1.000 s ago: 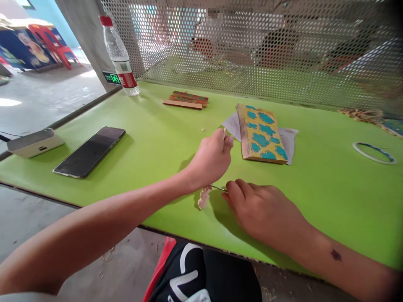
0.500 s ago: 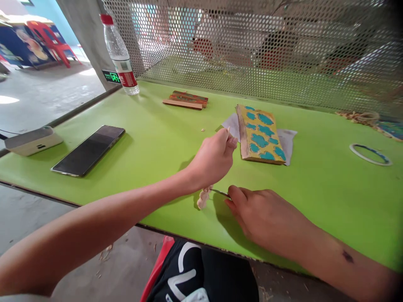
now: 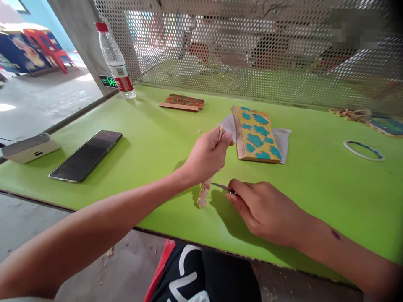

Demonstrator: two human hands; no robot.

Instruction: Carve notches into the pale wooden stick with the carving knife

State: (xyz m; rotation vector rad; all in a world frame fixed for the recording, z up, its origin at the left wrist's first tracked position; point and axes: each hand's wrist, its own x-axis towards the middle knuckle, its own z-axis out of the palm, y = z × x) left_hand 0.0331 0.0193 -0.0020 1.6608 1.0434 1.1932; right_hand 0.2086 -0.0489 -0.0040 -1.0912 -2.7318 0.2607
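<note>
My left hand [image 3: 208, 157] is closed round a pale carved wooden stick [image 3: 204, 194], which stands nearly upright with its lower end on the green table [image 3: 151, 138]; its top tip shows above my fingers. My right hand [image 3: 262, 209] rests on the table just right of it, pinching a thin metal blade [image 3: 220, 186] whose tip touches the stick's carved lower part. A yellow wooden block with teal blobs [image 3: 255, 134] lies on grey paper [image 3: 281, 140] just beyond my left hand.
A black phone [image 3: 86, 155] and a white box [image 3: 28, 147] lie at the left. A water bottle [image 3: 115, 61] stands at the back left beside flat wooden sticks [image 3: 181, 102]. A ring [image 3: 363, 150] lies at the right. Perforated metal mesh [image 3: 252, 46] walls the back.
My left hand has tilted the stick more upright. My right hand has slid slightly up and right with the blade still at the carving. The view has shifted a little.
</note>
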